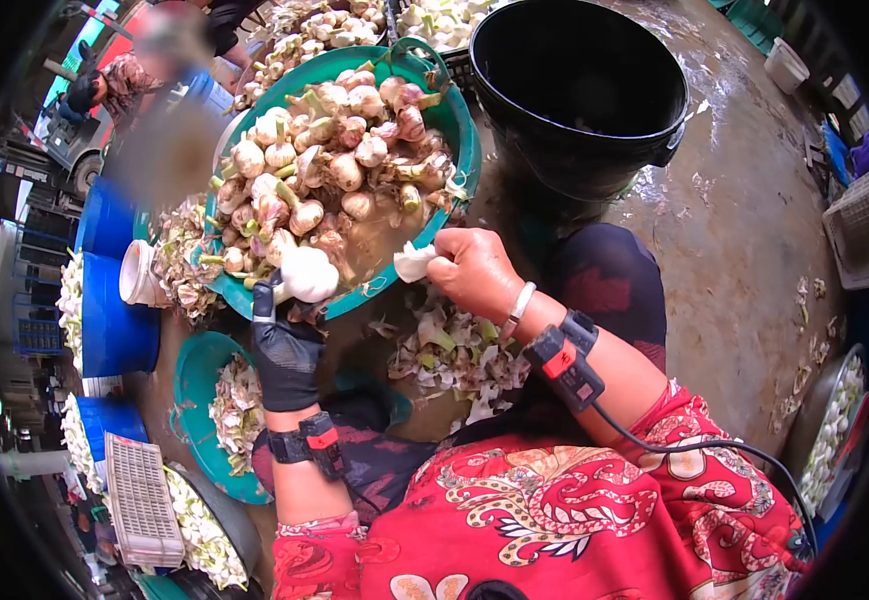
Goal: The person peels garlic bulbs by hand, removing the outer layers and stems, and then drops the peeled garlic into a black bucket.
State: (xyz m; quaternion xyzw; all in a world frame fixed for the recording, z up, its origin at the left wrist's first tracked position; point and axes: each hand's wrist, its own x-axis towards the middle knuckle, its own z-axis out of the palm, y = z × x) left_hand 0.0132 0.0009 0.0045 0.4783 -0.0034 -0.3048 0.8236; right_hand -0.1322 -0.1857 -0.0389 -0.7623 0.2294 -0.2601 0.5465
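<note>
My left hand (290,352), in a black glove, is closed around the stem of a smooth white garlic bulb (308,274) at the near rim of a green basin (467,150). Heaped in that basin are many unpeeled garlic bulbs (347,172), some with purplish skins and cut stems. Bare and pinched shut, my right hand (477,272) grips a piece of white garlic skin (414,262) just over the basin's right edge. Below it, a pile of loose garlic peelings (460,350) lies on the floor between my legs.
A large black bucket (580,165) stands beyond my right knee. Left of me are a smaller green tub (190,390) with peelings, blue tubs (120,320) and a plastic basket (143,500). A metal bowl (835,430) of white bulbs sits at right. Another person (120,85) is at upper left.
</note>
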